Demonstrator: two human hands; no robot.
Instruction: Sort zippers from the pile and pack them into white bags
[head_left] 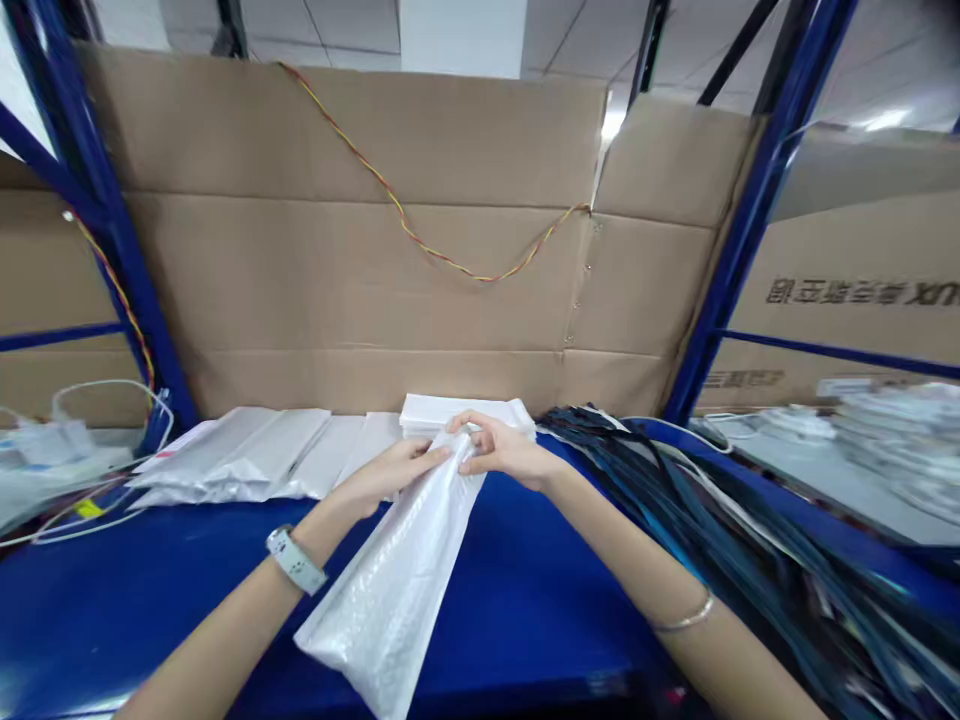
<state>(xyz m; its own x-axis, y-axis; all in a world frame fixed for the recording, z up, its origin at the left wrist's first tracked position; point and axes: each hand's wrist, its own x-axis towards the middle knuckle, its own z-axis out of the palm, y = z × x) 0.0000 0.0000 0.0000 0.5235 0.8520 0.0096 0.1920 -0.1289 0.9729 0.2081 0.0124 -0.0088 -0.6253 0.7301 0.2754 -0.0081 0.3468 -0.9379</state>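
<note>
A long white bubble-wrap pouch [397,580] slants from the lower centre up toward the middle of the blue table [525,590]. My left hand [394,470], with a pale watch on its wrist, pinches the pouch's upper end from the left. My right hand [499,448], with a thin bracelet on its forearm, pinches the same end from the right. Both hands are closed on the pouch's mouth. Just behind them lies a flat stack of white sheets or boxes [442,408].
More white pouches [247,455] lie spread at the left rear. A heap of dark blue-black strips [720,520] fills the right side. Clear bags and white cables [67,450] sit far left. Cardboard sheets [360,250] wall the back between blue rack posts [735,250].
</note>
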